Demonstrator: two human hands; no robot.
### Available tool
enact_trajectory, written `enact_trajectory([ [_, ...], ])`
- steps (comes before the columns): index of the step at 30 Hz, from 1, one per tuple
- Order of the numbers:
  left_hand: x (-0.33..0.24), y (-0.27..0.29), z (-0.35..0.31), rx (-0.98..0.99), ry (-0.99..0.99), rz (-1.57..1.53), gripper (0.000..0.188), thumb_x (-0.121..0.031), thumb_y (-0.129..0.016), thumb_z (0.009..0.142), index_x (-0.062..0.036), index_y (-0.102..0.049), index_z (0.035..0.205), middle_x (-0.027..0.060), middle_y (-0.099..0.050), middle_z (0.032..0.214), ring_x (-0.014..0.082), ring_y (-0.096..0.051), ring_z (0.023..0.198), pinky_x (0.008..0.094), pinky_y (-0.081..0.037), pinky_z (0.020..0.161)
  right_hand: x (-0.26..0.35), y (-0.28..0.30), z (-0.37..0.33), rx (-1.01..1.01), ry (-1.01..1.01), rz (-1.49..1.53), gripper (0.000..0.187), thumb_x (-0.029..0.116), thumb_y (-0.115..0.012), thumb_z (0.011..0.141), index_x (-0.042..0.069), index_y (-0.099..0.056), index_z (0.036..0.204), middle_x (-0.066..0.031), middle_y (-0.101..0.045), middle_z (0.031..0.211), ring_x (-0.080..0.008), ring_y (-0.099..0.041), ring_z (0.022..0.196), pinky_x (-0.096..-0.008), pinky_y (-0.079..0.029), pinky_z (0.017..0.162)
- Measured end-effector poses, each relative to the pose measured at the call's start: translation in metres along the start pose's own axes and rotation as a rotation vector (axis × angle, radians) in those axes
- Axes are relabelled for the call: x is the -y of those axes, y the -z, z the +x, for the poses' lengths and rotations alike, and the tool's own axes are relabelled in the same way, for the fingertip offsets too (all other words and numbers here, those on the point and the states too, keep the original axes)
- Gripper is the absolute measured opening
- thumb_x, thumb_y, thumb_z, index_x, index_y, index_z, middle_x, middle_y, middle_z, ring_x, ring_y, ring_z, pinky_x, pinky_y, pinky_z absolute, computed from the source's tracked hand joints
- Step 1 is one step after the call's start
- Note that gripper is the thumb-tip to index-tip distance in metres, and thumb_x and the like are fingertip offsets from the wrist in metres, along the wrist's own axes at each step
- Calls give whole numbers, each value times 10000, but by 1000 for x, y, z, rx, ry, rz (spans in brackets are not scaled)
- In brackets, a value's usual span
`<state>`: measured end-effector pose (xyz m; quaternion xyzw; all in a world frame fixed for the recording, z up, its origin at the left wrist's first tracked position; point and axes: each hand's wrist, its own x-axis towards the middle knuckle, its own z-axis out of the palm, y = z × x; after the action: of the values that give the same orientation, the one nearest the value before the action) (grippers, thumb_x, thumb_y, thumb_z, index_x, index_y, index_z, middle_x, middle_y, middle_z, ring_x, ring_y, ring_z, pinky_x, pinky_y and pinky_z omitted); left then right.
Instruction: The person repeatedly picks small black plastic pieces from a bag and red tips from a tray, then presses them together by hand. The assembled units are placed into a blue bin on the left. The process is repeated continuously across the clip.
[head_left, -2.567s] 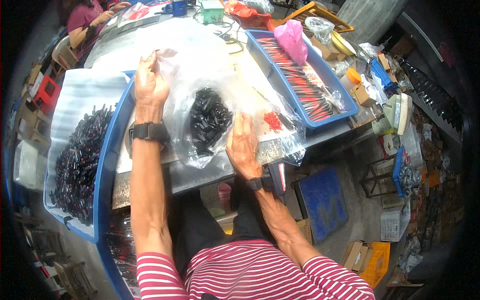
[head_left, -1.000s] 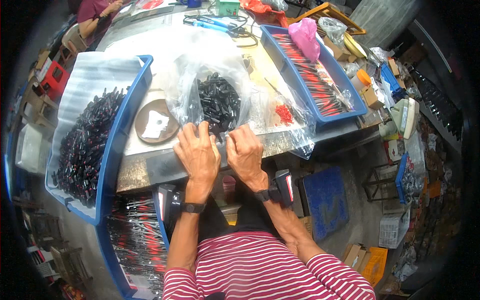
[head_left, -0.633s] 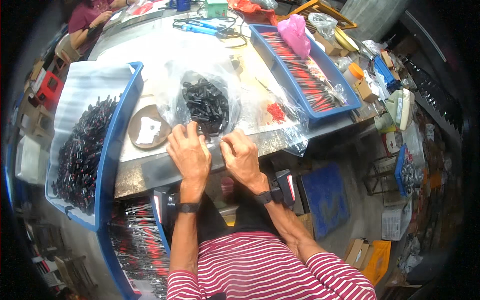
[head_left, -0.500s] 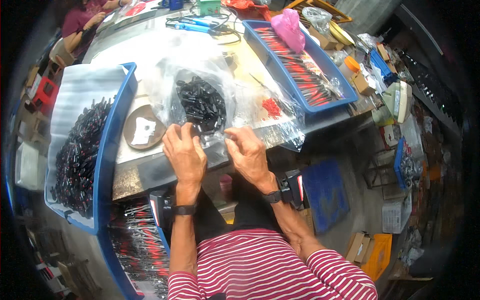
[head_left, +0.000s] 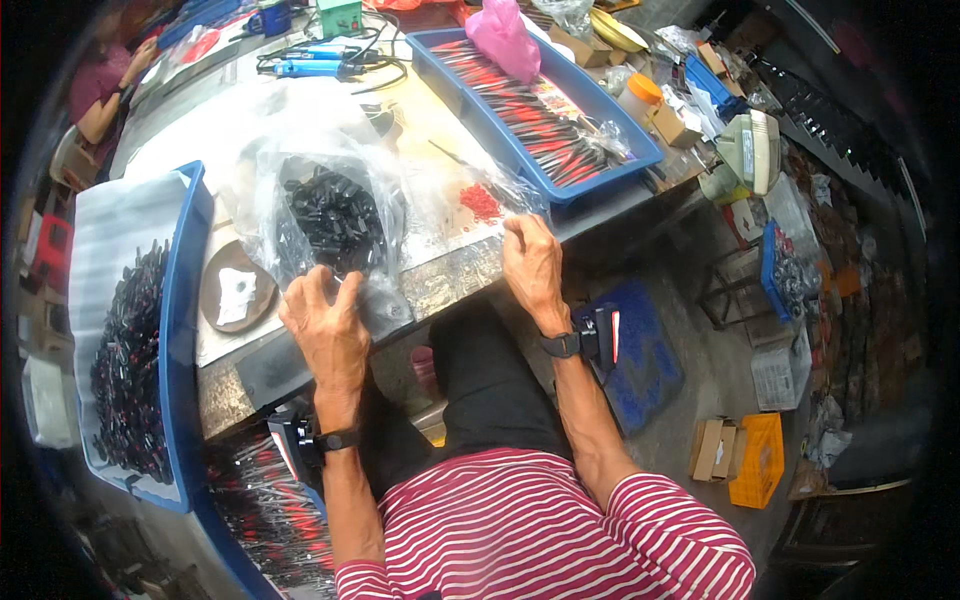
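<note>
A clear plastic bag (head_left: 262,205) lies at the front of the table, with many small black plastic parts (head_left: 335,215) in it. My left hand (head_left: 328,330) is at the bag's near edge, thumb and fingers bent in and pinching the film. Farther right, at the table's front edge, my right hand (head_left: 535,268) is closed, fingertips together at the edge of another piece of clear plastic. Whether it grips that film is hard to make out. Small red pieces (head_left: 480,202) lie just left of the right hand.
To the left stands a blue bin (head_left: 185,330) of black parts, beside a round brown dish (head_left: 215,285) with white paper. At the back right, a blue tray (head_left: 560,185) holds red-and-black slender items under a pink bag (head_left: 503,40). Blue electric screwdrivers (head_left: 310,68) lie farther back.
My right hand has moved away from the bag of black parts, rightward to the other plastic. My left hand stays at the bag. The view has shifted to the right.
</note>
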<state>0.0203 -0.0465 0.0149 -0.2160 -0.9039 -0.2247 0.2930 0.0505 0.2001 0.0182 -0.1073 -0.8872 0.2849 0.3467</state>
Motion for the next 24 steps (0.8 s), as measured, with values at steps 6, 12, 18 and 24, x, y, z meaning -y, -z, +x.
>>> enact_trajectory([
  [6,1,1,1,21,4,-102,263,25,-606,686,-79,-637,925,102,-516,1023,298,-476,1008,427,-359,863,-3,-12,8,111,70,29,106,13,-539,797,-11,-615,866,-183,-610,843,-348,-604,793,-389,-474,694],
  [12,4,2,1,5,14,-189,223,14,-627,703,-58,-636,913,114,-517,1001,303,-488,970,415,-378,837,2,-20,11,199,109,15,86,45,-562,804,2,-611,860,-173,-605,857,-366,-594,812,-410,-469,700],
  [18,5,0,2,10,101,-228,243,-10,-634,730,-72,-626,965,113,-516,967,292,-503,925,405,-387,816,7,-23,13,244,206,-96,47,57,-576,805,24,-583,838,-159,-566,828,-372,-576,737,-441,-458,650],
  [24,8,-2,2,30,163,-250,278,-27,-655,735,-66,-611,1008,102,-518,955,275,-509,912,398,-387,801,3,-30,12,227,373,-219,28,41,-557,811,29,-547,834,-157,-514,777,-355,-569,676,-425,-457,571],
])
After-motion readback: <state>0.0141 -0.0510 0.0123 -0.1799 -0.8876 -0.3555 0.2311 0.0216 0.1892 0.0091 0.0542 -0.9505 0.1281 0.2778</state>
